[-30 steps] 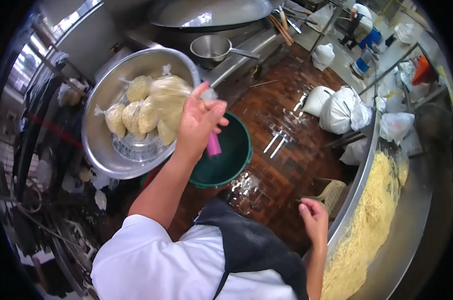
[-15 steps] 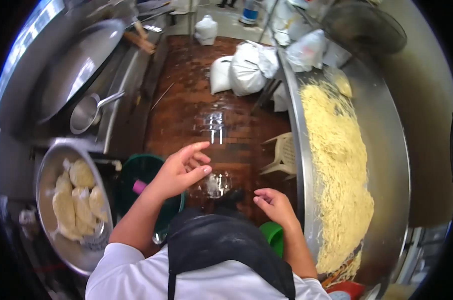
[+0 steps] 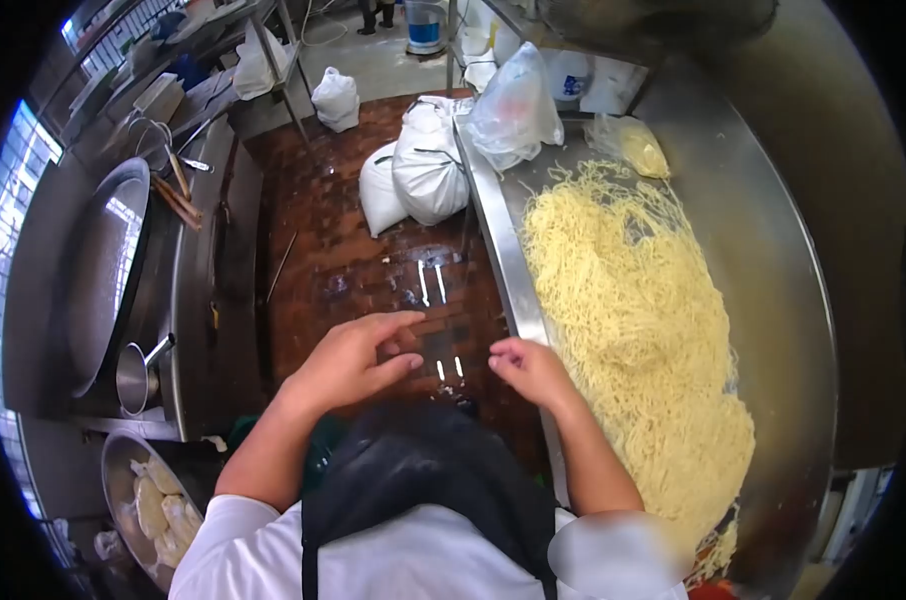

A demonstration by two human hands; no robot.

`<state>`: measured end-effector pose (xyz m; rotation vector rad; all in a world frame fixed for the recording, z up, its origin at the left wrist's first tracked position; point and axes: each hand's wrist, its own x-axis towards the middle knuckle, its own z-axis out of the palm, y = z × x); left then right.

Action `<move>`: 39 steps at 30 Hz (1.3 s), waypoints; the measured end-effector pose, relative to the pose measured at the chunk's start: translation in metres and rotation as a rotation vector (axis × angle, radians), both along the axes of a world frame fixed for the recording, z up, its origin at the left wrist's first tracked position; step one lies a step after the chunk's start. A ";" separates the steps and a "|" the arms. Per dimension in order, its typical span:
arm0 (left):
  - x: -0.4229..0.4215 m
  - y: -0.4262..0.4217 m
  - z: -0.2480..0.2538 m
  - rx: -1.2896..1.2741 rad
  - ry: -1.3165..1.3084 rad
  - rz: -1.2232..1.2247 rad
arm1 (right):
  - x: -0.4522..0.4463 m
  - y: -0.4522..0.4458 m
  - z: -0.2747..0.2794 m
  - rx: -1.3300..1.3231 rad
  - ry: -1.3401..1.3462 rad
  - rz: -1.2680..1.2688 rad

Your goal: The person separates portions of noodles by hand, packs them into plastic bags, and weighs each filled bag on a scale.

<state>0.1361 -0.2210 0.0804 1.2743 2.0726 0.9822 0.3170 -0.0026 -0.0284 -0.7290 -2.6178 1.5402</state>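
L hand (image 3: 358,355) wide & R hand (image 3: 535,374) narrower, both empty (R nr steel tray (image 3: 514,270)), so prob. best handle noodles (image 3: 633,320) gently, w/ loose grip.

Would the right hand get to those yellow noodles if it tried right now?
Probably yes: the right hand looks empty, and the yellow noodles lie loose beside it. Only the metal rim seems to come between, and nothing seems to cover them there.
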 end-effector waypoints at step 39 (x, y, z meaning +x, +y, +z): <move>-0.295 0.320 -0.180 0.072 -1.211 0.369 | -0.286 0.239 0.079 0.635 0.282 -0.616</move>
